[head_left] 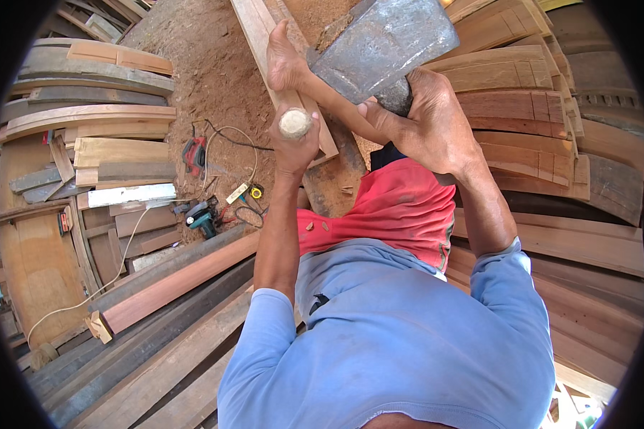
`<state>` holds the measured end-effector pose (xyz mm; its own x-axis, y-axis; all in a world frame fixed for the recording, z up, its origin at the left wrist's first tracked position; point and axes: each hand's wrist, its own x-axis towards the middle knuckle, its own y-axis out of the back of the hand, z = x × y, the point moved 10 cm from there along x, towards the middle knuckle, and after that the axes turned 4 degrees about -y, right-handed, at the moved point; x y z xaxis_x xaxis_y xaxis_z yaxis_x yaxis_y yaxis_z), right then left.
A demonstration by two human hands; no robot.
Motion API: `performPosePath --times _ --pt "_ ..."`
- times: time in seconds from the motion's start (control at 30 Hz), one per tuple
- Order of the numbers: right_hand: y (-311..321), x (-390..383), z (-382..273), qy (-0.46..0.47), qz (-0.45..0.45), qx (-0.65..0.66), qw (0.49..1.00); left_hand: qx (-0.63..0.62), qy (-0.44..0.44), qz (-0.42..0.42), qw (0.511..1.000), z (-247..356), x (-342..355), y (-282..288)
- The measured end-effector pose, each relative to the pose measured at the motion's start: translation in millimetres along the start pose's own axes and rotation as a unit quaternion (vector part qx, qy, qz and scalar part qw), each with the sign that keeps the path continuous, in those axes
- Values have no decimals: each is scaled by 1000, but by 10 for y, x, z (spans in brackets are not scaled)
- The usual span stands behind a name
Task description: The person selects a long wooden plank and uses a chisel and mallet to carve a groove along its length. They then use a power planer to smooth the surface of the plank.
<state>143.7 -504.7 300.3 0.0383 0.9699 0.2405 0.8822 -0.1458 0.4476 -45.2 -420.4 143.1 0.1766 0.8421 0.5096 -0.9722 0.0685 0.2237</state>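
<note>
My left hand (293, 143) is closed around an upright tool handle (294, 123), its pale round end facing up, above a long light plank (257, 32). What lies below the handle is hidden. My right hand (433, 121) grips a large, grey, blocky tool (383, 46) by its darker lower part, raised to the right of the handle and apart from it. My bare foot (283, 61) is beside the plank, under the tool, with the shin running behind my right hand.
Stacked curved boards (515, 107) line the right side; more timber (114, 96) fills the left. On the sawdust floor (215, 79) lie a red power tool (194, 155), a teal power tool (204, 222), a power strip (237, 191), cords and a yellow tape measure (256, 192).
</note>
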Motion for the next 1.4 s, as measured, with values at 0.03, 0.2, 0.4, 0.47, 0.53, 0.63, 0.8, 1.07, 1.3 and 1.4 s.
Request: performPosePath --times 0.03,0.2,0.4,0.47,0.53,0.63,0.8,1.07,1.3,1.4 --pt "-5 4 8 -6 -6 -3 1000 1 -6 2 1000 12 -4 0" --pt "-42 27 21 31 2 -9 999 4 -2 8 1000 48 -17 9" --pt "-211 57 91 -35 -56 -28 997 -16 2 36 999 -59 -67 -17" --pt "-352 68 189 -27 -85 -137 987 -9 -11 37 999 -15 -116 -45" --pt "-450 61 235 23 -69 -211 975 38 -73 26 996 249 -131 -102" --pt "-592 92 229 118 -46 -259 957 46 -97 3 994 293 -167 -184" --pt "-377 251 34 25 -65 -235 969 55 -43 27 997 -96 -139 -97" --pt "-627 311 410 2 -134 -351 927 -2 -12 -5 1000 -62 -79 -173" --pt "-62 525 -294 30 23 -144 989 5 -4 -4 1000 -140 -25 -166" --pt "-225 583 -74 -16 -14 -172 985 14 15 -10 1000 -185 -37 -142"
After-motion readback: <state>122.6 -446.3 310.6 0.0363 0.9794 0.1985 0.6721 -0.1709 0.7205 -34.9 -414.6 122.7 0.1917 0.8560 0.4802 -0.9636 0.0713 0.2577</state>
